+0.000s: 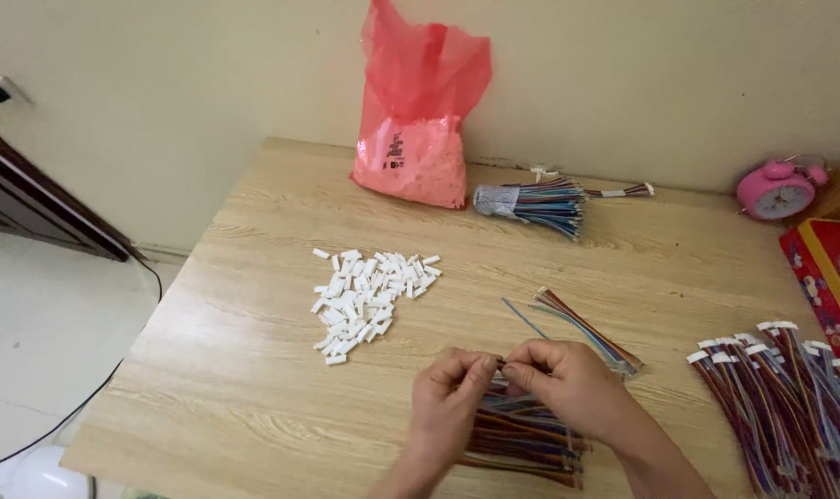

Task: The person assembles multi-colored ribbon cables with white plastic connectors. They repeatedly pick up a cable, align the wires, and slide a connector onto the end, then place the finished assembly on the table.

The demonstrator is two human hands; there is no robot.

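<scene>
We see the left hand point(449, 393) and right hand point(568, 379) pinched together on a small piece, possibly a connector on a wire end; too small to tell. Under them lies a bundle of coloured wires point(521, 442). White connectors point(369, 291) heap to the left; finished wires point(780, 397) right, cut off by the frame. A pink bag point(415, 120) stands behind.

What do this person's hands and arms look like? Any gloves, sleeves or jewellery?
Both are bare: the left hand and the right hand wear no gloves, and no ring or watch shows. The forearms are uncovered down to the picture's lower edge, so no sleeve is in view. Fingers are unadorned, with short nails.
</scene>
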